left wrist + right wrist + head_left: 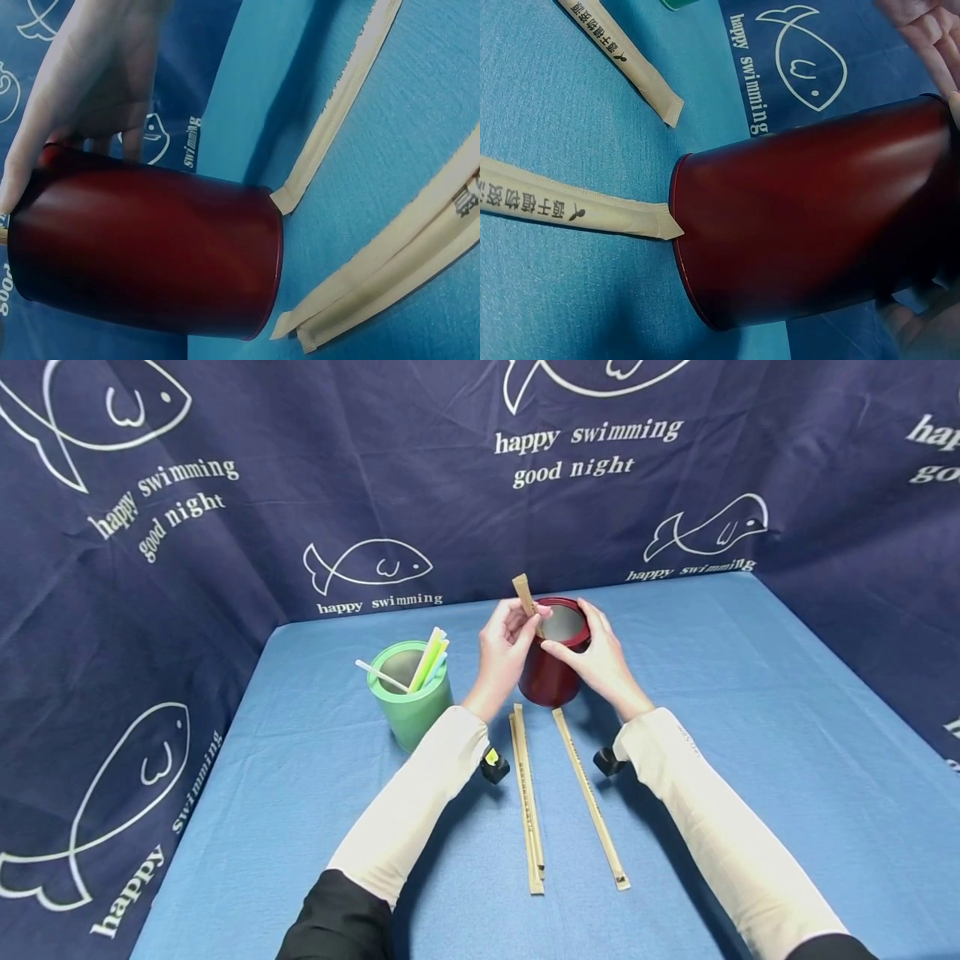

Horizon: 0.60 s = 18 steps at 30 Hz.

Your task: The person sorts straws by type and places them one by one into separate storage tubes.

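A dark red canister [551,672] stands on the blue cloth with its top open. My left hand [501,652] pinches a paper-wrapped straw [522,592] at the left side of the rim, its lower end over the opening. My right hand [603,664] grips the canister's upper right side, thumb at the near rim and fingers behind; in the left wrist view this right hand [97,82] shows above the canister [150,247]. In the right wrist view the canister [817,217] hides part of both hands.
Two wrapped straws [527,793] lie side by side in front of the canister, with a single wrapped straw [591,797] to their right. Left of my left hand stands a green canister [416,714] holding several coloured straws [429,660]. Printed dark cloth [375,485] hangs behind.
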Motion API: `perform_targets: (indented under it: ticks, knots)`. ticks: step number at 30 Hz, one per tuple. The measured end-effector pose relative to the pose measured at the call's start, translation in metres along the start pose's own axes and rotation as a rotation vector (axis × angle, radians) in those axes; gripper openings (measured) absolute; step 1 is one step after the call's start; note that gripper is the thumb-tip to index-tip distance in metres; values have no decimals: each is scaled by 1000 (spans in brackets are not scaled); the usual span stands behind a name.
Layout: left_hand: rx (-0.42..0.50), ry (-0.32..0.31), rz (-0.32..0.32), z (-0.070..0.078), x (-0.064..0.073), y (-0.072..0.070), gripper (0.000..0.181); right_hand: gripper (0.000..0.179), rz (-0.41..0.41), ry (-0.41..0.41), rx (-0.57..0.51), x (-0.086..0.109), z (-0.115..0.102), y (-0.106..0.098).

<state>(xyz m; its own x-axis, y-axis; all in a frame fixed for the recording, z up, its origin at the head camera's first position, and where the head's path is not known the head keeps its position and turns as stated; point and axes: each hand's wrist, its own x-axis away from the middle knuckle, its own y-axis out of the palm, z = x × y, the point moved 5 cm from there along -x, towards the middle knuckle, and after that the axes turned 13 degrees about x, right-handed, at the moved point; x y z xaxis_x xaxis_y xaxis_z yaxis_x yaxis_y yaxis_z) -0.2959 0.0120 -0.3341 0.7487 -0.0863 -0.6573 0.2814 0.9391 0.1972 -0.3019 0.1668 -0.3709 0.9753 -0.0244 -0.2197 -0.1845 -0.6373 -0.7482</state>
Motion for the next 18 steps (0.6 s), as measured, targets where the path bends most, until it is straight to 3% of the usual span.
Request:
perform_targets:
  ticks: [18]
  knots:
    - [-34,-65,26,-8,4,-4,22,92,8,1,-8,0,-1,0]
